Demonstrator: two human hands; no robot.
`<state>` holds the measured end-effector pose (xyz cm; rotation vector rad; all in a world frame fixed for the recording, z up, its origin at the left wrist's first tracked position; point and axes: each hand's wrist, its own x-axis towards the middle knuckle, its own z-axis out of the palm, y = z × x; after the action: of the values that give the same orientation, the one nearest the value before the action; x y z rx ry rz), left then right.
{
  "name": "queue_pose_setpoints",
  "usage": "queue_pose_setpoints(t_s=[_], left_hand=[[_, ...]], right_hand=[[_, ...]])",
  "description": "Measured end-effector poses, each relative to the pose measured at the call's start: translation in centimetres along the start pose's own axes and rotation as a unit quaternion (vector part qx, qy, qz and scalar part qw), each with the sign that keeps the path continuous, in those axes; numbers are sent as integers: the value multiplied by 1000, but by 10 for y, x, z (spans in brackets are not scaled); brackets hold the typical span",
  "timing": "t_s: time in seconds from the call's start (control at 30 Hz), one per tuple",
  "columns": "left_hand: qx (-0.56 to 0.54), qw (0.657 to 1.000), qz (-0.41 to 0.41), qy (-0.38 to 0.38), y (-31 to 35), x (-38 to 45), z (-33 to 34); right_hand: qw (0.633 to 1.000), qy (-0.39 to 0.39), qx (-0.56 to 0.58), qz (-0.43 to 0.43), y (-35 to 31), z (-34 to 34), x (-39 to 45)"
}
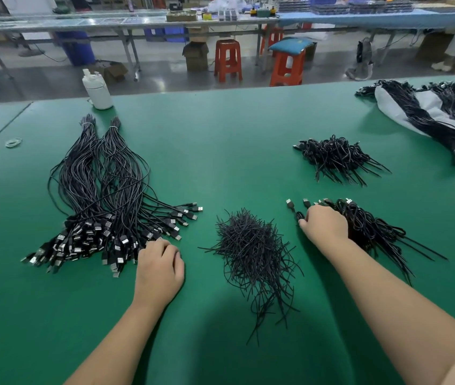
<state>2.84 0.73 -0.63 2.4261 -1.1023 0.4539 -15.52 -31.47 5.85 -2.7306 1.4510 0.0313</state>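
On the green table [234, 140] at the left lie two long bundles of black USB cables [109, 184], plugs fanned toward me. My left hand [159, 269] rests knuckles up at the edge of those plugs with fingers curled; whatever is under them is hidden. A loose heap of black twist ties [251, 254] lies in the middle. My right hand [325, 226] reaches onto a pile of coiled, tied cables [370, 229], its fingertips pinching a small coiled cable [299, 215] at the pile's left edge.
A second pile of coiled cables [334, 157] lies further back. More bundled cables on a white bag [429, 112] are at the far right. A white bottle [98, 88] and rubber bands [14, 142] sit at the far left. Orange stools [227, 59] and benches stand beyond.
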Motion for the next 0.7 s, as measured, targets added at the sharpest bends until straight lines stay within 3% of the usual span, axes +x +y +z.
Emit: queue_pose_setpoints(t_s=[0.3,0.4,0.47,0.57,0.7], left_hand=[[-2,1000,-4,-17,0,-1,-3],[3,1000,-11,-27,1,-2,-4],[5,999,-15,-30,1,-1,-5],[12,999,-11,-27,1,-1,-4],[17,1000,-10,-18,1,-2,-4]], right_hand=[[998,18,-63,-16,7,5,5],[995,57,-66,-42,0,7,-4],[994,80,-4,-76,-7,12,-12],[982,54,147,-107,-17,25,-29],[953,22,293,-69,-18,45,-49]])
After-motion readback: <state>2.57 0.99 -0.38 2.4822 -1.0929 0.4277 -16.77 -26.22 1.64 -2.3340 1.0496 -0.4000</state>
